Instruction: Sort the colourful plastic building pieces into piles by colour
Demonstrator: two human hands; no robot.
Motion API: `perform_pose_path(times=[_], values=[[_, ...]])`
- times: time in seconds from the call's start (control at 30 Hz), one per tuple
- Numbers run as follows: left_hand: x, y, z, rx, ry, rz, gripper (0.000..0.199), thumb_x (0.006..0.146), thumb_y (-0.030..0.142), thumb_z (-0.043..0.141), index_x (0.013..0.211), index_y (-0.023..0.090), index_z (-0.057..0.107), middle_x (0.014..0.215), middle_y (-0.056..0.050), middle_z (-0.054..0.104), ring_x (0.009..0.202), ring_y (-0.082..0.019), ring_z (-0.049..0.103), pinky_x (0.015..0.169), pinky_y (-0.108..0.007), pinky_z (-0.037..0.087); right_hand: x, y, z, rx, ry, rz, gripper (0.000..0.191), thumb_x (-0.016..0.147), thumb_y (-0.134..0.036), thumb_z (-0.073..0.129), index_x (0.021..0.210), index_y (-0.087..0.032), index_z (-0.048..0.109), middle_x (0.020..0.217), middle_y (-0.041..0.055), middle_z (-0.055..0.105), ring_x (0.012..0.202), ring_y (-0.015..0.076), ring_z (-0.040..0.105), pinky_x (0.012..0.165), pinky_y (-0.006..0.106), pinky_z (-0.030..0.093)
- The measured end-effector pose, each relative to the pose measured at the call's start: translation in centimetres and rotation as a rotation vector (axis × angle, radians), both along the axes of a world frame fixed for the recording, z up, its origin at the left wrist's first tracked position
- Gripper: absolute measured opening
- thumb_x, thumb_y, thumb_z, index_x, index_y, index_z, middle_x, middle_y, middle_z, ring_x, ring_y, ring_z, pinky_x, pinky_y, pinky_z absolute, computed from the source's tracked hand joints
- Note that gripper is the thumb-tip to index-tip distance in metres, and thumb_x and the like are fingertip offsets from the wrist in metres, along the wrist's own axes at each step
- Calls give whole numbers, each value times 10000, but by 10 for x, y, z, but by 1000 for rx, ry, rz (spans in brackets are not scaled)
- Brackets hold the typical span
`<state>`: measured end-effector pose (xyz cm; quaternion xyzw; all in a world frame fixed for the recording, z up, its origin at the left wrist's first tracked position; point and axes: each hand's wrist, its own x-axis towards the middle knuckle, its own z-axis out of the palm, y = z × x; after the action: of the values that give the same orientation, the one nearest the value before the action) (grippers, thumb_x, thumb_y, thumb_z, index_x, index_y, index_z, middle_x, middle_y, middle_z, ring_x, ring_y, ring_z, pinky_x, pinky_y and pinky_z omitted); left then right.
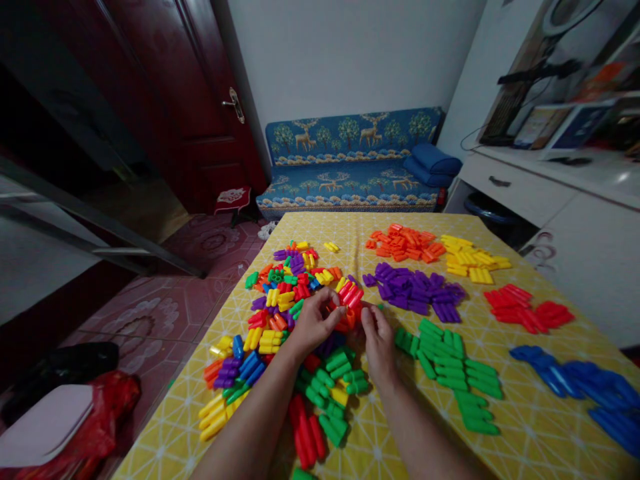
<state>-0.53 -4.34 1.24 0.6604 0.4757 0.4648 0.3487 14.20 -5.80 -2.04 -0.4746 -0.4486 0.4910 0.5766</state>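
Toward the middle of the table, my left hand (320, 319) curls with thumb and fingers closed around an orange-red plastic building block (349, 320). My right hand (379, 335) pinches at the right side of the same block, its fingertips partly hidden. Just beyond them are red tube-shaped blocks (351, 293). A mixed pile of colored blocks (285, 300) spreads to the left of my hands. Green blocks (340, 367) and long red ones (306, 432) lie between my forearms.
Single-color piles lie to the right: orange (405, 243), yellow (473, 259), purple (415, 288), red (527, 309), green (453, 363) and blue (580, 383). Beyond the yellow-clothed table (320, 227) stands a blue patterned sofa (350, 160). A white cabinet (530, 193) is at the right.
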Motion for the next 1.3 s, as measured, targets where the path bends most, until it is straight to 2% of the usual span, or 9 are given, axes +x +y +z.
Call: perform_pose_path(times=[0.17,0.33,0.47,0.67,0.77,0.9,0.97,1.1,1.3], values=[[0,-1,0,-12,-54,-39,258,806,361,643,923,186,493,861,-15,552,745,-131,534,664,-223,459,-4,-4,11,17,108,61,410,782,-476,695,1106,-230,640,1006,39,711,893,212,648,772,305,504],[-3,-4,5,7,28,-59,232,798,325,581,975,184,530,908,-35,592,806,-166,565,711,-257,482,-3,-3,7,28,66,43,355,798,-468,673,1049,-217,664,1021,54,703,935,213,641,818,313,496],[-2,-5,7,10,63,-82,199,777,225,525,966,180,571,884,-26,618,821,-174,579,741,-263,478,-3,-2,2,56,7,60,296,818,-465,652,963,-207,652,900,35,694,836,199,631,752,301,497],[-6,-1,4,71,65,185,204,793,164,420,897,183,595,838,-13,637,777,-159,591,707,-251,472,-1,-2,-2,39,-31,-60,247,855,-465,609,863,-218,610,744,-10,631,686,155,572,660,269,473],[-8,1,1,73,105,256,213,844,196,456,967,185,630,873,-20,669,760,-155,603,683,-248,475,-2,-2,-2,62,-54,-16,234,859,-445,607,920,-220,627,795,7,662,703,166,592,653,274,482],[-6,3,-3,166,175,212,303,880,233,530,1168,196,615,1102,-65,676,830,-157,633,746,-273,506,-6,2,-6,106,-174,70,298,862,-395,601,1091,-208,641,975,62,707,838,205,651,730,306,521],[-4,3,-4,206,223,170,307,886,230,544,1180,200,622,1152,-79,670,916,-175,643,831,-303,512,-8,4,-9,117,-184,73,337,860,-374,593,1139,-189,624,1052,90,703,911,222,665,775,323,535],[-4,2,-2,207,286,63,258,881,226,571,1118,200,671,1118,-88,692,1045,-214,634,909,-331,500,-9,5,-15,125,-196,101,347,861,-348,574,1157,-168,599,1046,104,700,924,224,677,794,336,550],[-4,1,0,207,233,22,129,868,233,608,940,187,704,883,-48,698,819,-165,644,759,-271,504,-6,4,-14,164,-327,84,267,891,-354,554,1099,-205,631,1027,82,696,927,218,662,806,350,548]])
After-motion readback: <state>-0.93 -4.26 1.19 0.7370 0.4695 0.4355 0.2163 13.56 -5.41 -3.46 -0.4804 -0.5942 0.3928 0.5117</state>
